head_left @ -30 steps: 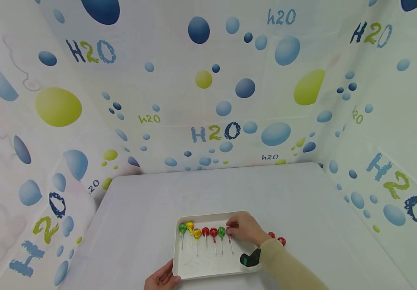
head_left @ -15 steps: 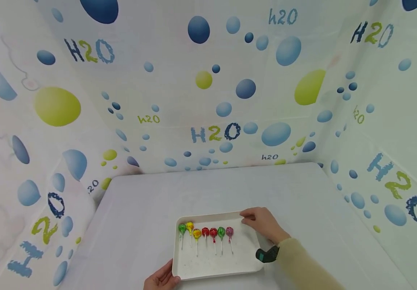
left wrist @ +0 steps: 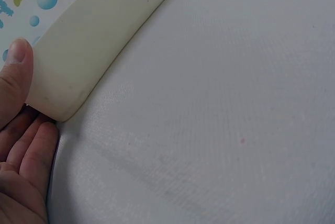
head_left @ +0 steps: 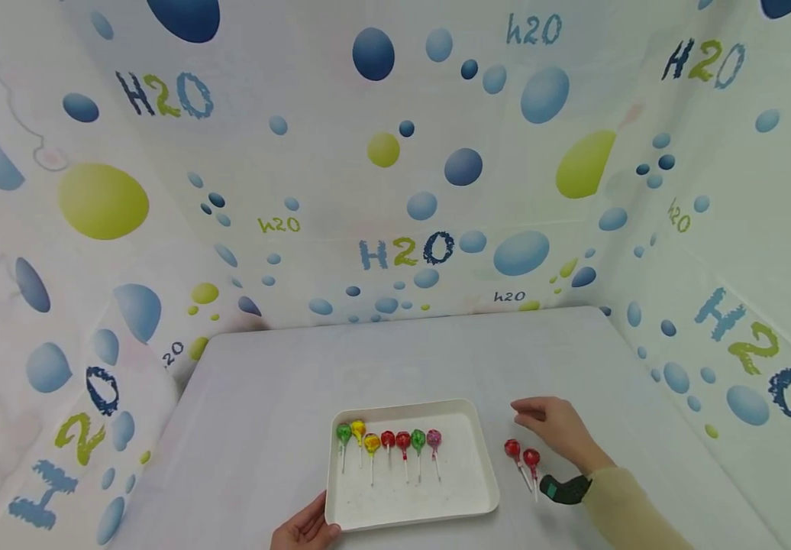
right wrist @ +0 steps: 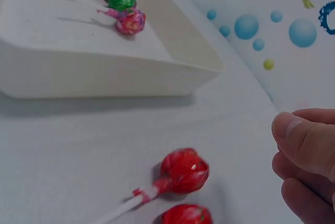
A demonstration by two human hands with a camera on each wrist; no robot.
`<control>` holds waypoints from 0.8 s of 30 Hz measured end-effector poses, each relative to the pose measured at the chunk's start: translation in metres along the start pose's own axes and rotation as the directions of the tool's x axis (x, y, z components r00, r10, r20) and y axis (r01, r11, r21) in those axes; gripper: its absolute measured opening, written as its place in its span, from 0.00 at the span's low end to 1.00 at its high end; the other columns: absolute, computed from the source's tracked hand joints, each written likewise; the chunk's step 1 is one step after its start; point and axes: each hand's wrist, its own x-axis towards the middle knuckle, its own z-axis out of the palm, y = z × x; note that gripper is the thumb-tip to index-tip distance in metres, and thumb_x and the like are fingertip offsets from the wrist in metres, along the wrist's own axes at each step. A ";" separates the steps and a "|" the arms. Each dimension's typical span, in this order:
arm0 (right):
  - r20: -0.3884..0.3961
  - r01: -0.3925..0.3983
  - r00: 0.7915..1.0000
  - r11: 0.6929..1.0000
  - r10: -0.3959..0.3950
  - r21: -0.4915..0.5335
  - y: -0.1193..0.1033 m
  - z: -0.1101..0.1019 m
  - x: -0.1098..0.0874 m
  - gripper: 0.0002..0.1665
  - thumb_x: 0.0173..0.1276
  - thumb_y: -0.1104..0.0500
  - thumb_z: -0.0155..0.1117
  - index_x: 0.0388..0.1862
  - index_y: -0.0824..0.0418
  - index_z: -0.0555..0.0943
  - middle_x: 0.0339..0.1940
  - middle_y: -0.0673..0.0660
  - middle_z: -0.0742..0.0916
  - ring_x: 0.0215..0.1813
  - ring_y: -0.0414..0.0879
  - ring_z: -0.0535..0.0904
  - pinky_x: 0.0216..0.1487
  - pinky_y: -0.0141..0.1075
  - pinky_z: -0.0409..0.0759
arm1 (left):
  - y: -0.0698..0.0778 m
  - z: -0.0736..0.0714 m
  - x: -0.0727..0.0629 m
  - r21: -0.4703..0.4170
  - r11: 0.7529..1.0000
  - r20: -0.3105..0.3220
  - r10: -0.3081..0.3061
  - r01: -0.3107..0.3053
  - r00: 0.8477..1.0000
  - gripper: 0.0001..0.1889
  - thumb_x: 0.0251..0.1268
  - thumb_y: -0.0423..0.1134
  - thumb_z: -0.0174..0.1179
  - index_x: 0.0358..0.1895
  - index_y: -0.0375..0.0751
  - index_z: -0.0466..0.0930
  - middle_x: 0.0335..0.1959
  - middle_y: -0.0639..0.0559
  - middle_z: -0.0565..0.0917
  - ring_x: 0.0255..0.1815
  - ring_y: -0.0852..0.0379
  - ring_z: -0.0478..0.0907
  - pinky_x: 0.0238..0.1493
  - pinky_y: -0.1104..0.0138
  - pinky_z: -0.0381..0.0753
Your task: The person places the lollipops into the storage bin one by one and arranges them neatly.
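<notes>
A white tray (head_left: pixel 437 500) lies on the table, bearing a row of wrapped lollipops with their sticks toward me. From the left come a green lollipop (head_left: pixel 343 432), two yellow ones, two red ones, another green one and a pink lollipop (head_left: pixel 434 438). My left hand (head_left: pixel 306 527) grips the tray's near left corner, thumb at the rim and fingers below in the left wrist view. To the tray's right lie two red lollipops (head_left: pixel 512 448) side by side. Just beyond them hovers my right hand (head_left: pixel 560 429), holding nothing, fingers loosely bent in the right wrist view.
A white cloth covers the table (head_left: pixel 265 382). Printed white sheets (head_left: pixel 340 176) with blue and green bubbles hang behind it and at both sides. A dark wrist strap (head_left: pixel 564 490) sits at the right sleeve (head_left: pixel 629 504).
My right hand has let go of the pink lollipop, leaving it at the row's right end. It has moved right, out over the tray's edge toward the two red lollipops. My left hand stays put.
</notes>
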 end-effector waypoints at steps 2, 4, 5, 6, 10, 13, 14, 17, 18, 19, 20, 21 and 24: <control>0.017 -0.038 0.999 0.999 0.038 -0.002 0.006 0.000 -0.006 0.17 0.72 0.61 0.69 0.58 0.62 0.86 0.54 0.60 0.90 0.55 0.55 0.87 0.58 0.48 0.90 | 0.001 0.000 0.000 0.006 1.000 0.002 -0.004 0.004 1.000 0.51 0.54 0.41 0.79 0.72 0.15 0.58 0.70 0.21 0.68 0.68 0.35 0.76 0.57 0.65 0.88; 0.030 -0.070 0.997 0.997 0.070 -0.012 0.013 0.000 -0.012 0.17 0.71 0.60 0.70 0.57 0.61 0.86 0.53 0.59 0.90 0.55 0.55 0.87 0.58 0.48 0.90 | 0.002 0.000 0.001 0.009 1.000 -0.005 -0.004 0.004 1.000 0.50 0.55 0.41 0.78 0.72 0.15 0.58 0.70 0.21 0.68 0.67 0.35 0.77 0.57 0.65 0.89; 0.037 -0.081 0.996 0.997 0.081 -0.017 0.016 0.001 -0.015 0.16 0.70 0.60 0.70 0.56 0.61 0.87 0.53 0.59 0.91 0.55 0.55 0.87 0.58 0.49 0.90 | 0.002 0.000 0.001 0.010 1.000 -0.009 -0.002 0.002 1.000 0.50 0.55 0.40 0.78 0.72 0.15 0.58 0.70 0.21 0.68 0.67 0.35 0.77 0.57 0.65 0.89; 0.046 -0.087 0.995 0.996 0.087 -0.018 0.019 0.001 -0.018 0.16 0.70 0.60 0.70 0.56 0.61 0.87 0.52 0.59 0.91 0.55 0.55 0.87 0.57 0.49 0.90 | 0.003 0.000 0.001 0.008 1.000 -0.015 0.000 0.000 1.000 0.49 0.55 0.40 0.78 0.71 0.15 0.58 0.70 0.21 0.69 0.66 0.35 0.78 0.56 0.65 0.89; 0.064 -0.103 0.992 0.994 0.105 -0.031 0.027 0.003 -0.028 0.16 0.68 0.58 0.73 0.54 0.60 0.88 0.51 0.57 0.91 0.55 0.54 0.87 0.57 0.48 0.90 | 0.004 -0.001 0.001 0.002 1.000 -0.031 0.004 -0.003 1.000 0.49 0.55 0.38 0.78 0.71 0.14 0.59 0.69 0.21 0.70 0.65 0.36 0.79 0.56 0.65 0.89; 0.069 -0.107 0.992 0.994 0.109 -0.033 0.031 0.005 -0.033 0.17 0.66 0.59 0.74 0.53 0.59 0.88 0.51 0.57 0.91 0.55 0.53 0.87 0.57 0.48 0.90 | 0.003 -0.001 0.001 -0.009 1.000 -0.030 -0.014 0.014 0.999 0.50 0.54 0.38 0.79 0.72 0.15 0.58 0.69 0.22 0.69 0.66 0.37 0.79 0.56 0.65 0.89; 0.069 -0.109 0.991 0.993 0.111 -0.034 0.032 0.005 -0.034 0.17 0.66 0.59 0.74 0.53 0.59 0.88 0.51 0.57 0.91 0.55 0.53 0.87 0.57 0.48 0.90 | 0.003 -0.001 0.001 -0.014 1.000 -0.028 -0.019 0.019 0.999 0.50 0.53 0.38 0.79 0.72 0.15 0.58 0.70 0.22 0.69 0.66 0.37 0.79 0.56 0.65 0.89; 0.070 -0.112 0.991 0.993 0.114 -0.032 0.033 0.007 -0.036 0.17 0.64 0.59 0.75 0.53 0.59 0.89 0.51 0.57 0.91 0.54 0.53 0.87 0.56 0.48 0.90 | 0.001 -0.001 0.001 -0.028 0.999 -0.018 -0.029 0.028 0.999 0.51 0.53 0.39 0.79 0.73 0.16 0.57 0.70 0.22 0.69 0.66 0.38 0.79 0.57 0.64 0.89; 0.069 -0.109 0.991 0.993 0.111 -0.035 0.033 0.007 -0.036 0.18 0.64 0.59 0.75 0.53 0.59 0.89 0.51 0.57 0.91 0.54 0.53 0.87 0.56 0.48 0.90 | 0.001 -0.001 0.001 -0.029 0.999 -0.012 -0.029 0.029 0.999 0.51 0.53 0.39 0.79 0.73 0.16 0.57 0.70 0.22 0.69 0.66 0.38 0.79 0.57 0.64 0.89; 0.068 -0.108 0.992 0.993 0.111 -0.037 0.033 0.008 -0.037 0.18 0.63 0.59 0.76 0.53 0.59 0.89 0.51 0.57 0.91 0.54 0.53 0.87 0.56 0.48 0.90 | 0.000 -0.002 0.001 -0.033 0.999 -0.009 -0.030 0.030 0.999 0.51 0.53 0.39 0.79 0.73 0.16 0.57 0.70 0.22 0.69 0.66 0.38 0.79 0.57 0.64 0.89; 0.066 -0.107 0.992 0.993 0.110 -0.043 0.033 0.009 -0.036 0.18 0.63 0.59 0.76 0.52 0.59 0.89 0.50 0.57 0.91 0.54 0.53 0.87 0.56 0.48 0.90 | 0.000 -0.002 0.002 -0.034 0.999 -0.006 -0.031 0.031 0.999 0.51 0.53 0.39 0.79 0.73 0.16 0.56 0.70 0.22 0.69 0.66 0.38 0.79 0.57 0.64 0.89; 0.065 -0.105 0.992 0.993 0.108 -0.048 0.033 0.010 -0.036 0.18 0.63 0.60 0.76 0.52 0.58 0.89 0.50 0.56 0.91 0.54 0.52 0.87 0.56 0.48 0.91 | 0.000 -0.002 0.002 -0.037 0.999 -0.003 -0.032 0.032 0.999 0.51 0.54 0.39 0.79 0.73 0.16 0.56 0.70 0.23 0.69 0.66 0.38 0.79 0.57 0.64 0.89; 0.061 -0.098 0.993 0.993 0.102 -0.064 0.034 0.012 -0.036 0.17 0.63 0.61 0.76 0.51 0.58 0.89 0.50 0.56 0.91 0.53 0.52 0.87 0.56 0.48 0.91 | 0.000 -0.002 0.002 -0.039 0.999 0.003 -0.037 0.037 0.999 0.52 0.54 0.39 0.79 0.73 0.16 0.56 0.70 0.23 0.69 0.66 0.39 0.79 0.57 0.64 0.89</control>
